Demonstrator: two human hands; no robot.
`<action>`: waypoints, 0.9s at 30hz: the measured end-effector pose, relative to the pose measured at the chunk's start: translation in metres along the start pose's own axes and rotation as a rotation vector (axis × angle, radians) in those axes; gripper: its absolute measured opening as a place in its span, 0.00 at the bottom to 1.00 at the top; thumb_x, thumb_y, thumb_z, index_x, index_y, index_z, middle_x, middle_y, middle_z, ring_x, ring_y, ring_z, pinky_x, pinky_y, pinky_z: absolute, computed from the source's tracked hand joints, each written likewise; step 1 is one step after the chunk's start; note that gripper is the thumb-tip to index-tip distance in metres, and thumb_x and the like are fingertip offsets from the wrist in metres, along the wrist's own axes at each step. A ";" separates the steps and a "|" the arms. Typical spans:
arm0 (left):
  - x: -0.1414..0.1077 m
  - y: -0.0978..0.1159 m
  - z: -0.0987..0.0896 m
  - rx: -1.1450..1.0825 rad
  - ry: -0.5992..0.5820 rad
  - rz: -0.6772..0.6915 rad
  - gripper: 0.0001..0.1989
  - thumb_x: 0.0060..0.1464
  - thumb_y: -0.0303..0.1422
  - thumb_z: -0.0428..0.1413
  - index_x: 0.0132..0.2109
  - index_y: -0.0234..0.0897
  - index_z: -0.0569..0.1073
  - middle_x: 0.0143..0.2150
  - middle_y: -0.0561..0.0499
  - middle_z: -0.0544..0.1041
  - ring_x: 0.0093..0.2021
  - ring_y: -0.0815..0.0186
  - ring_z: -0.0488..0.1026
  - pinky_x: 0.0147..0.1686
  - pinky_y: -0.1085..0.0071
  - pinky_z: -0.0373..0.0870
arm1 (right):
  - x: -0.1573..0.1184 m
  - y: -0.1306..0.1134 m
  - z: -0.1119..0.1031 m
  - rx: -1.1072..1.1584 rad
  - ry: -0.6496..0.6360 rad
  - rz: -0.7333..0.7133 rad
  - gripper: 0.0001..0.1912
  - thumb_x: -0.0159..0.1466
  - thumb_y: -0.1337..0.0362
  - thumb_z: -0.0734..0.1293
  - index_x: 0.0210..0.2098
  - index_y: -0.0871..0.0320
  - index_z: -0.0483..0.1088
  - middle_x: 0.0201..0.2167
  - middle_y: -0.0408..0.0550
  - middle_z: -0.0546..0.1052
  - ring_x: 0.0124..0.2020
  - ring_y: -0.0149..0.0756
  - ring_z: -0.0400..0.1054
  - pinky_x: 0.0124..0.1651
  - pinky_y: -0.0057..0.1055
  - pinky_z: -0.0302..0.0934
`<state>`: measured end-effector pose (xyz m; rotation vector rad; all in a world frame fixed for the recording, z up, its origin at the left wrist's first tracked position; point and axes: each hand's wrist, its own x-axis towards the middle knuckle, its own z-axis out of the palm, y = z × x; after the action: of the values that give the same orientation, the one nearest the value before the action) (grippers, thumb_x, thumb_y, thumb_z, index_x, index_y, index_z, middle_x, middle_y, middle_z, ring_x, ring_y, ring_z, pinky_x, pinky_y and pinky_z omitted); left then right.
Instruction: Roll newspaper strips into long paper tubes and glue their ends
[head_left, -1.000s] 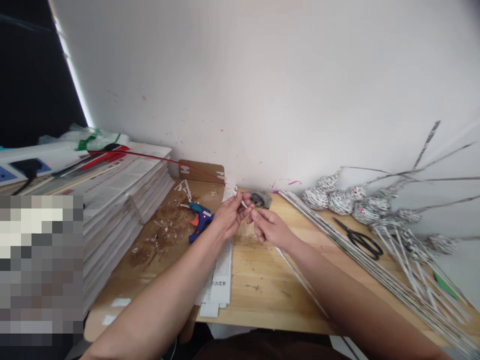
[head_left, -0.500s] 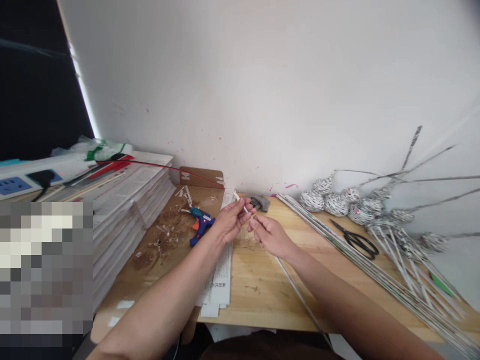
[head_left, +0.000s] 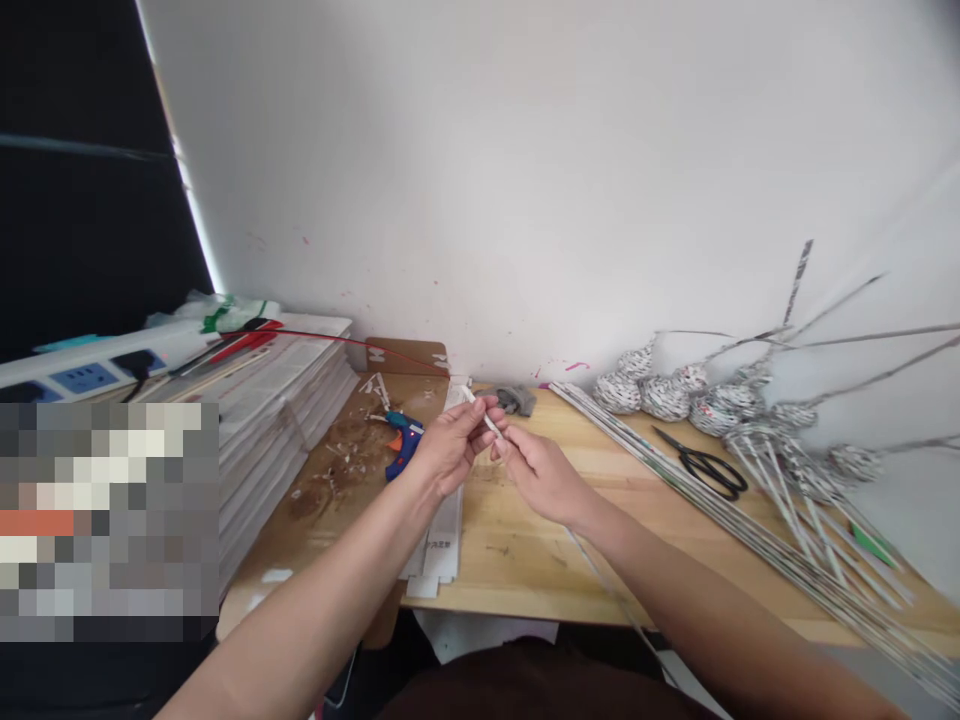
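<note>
A thin white rolled-paper stick (head_left: pixel 490 426) slants between my two hands above the middle of the wooden table. My left hand (head_left: pixel 459 443) pinches its upper part, the tip poking out past the thumb. The fingers of my right hand (head_left: pixel 534 465) are closed on it just below and to the right. The stick's long tail (head_left: pixel 611 592) comes out under my right wrist and runs down past the table's front edge. Left of my left hand lies a blue glue gun (head_left: pixel 406 447), and strips of printed paper (head_left: pixel 448 530) lie under my left forearm.
Tall paper stacks (head_left: pixel 281 420) and a power strip (head_left: pixel 97 375) stand at the left. A grey cloth (head_left: pixel 516 401) lies behind my hands. To the right are long paper sticks (head_left: pixel 645 450), black scissors (head_left: pixel 705 467) and woven paper gourds (head_left: pixel 664 398) by the wall.
The view has shifted slightly. My right hand has closed in more around the stick, nearer my left fingers. Both hands still hold the stick.
</note>
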<state>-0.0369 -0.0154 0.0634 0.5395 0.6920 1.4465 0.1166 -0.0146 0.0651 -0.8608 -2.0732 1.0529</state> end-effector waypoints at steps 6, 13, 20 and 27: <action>-0.024 -0.009 -0.009 -0.028 0.040 -0.012 0.06 0.58 0.26 0.55 0.38 0.28 0.76 0.29 0.46 0.78 0.29 0.70 0.77 0.27 0.81 0.75 | -0.010 0.006 0.008 0.450 -0.243 0.272 0.18 0.66 0.48 0.56 0.32 0.57 0.60 0.14 0.34 0.58 0.13 0.25 0.51 0.18 0.24 0.50; -0.051 -0.017 -0.020 -0.062 0.059 0.004 0.08 0.59 0.24 0.52 0.41 0.27 0.76 0.33 0.44 0.79 0.31 0.69 0.78 0.33 0.78 0.77 | -0.022 0.004 0.013 0.494 -0.345 0.351 0.20 0.65 0.47 0.59 0.35 0.60 0.66 0.15 0.37 0.64 0.14 0.26 0.58 0.18 0.23 0.54; -0.072 -0.020 -0.029 -0.110 0.070 -0.013 0.10 0.60 0.23 0.50 0.41 0.27 0.76 0.34 0.44 0.79 0.35 0.68 0.79 0.37 0.78 0.76 | -0.030 0.003 0.023 0.722 -0.493 0.368 0.19 0.66 0.49 0.58 0.31 0.59 0.64 0.11 0.34 0.59 0.12 0.24 0.52 0.17 0.22 0.52; -0.079 -0.020 -0.031 -0.115 0.178 0.038 0.08 0.59 0.23 0.52 0.40 0.27 0.76 0.32 0.45 0.79 0.31 0.68 0.79 0.32 0.79 0.77 | -0.036 -0.005 0.030 0.299 -0.340 0.208 0.18 0.64 0.49 0.61 0.30 0.59 0.65 0.18 0.39 0.65 0.18 0.27 0.59 0.23 0.25 0.54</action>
<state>-0.0446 -0.0977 0.0355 0.3390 0.7368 1.5725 0.1128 -0.0570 0.0462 -0.7979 -2.0469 1.6727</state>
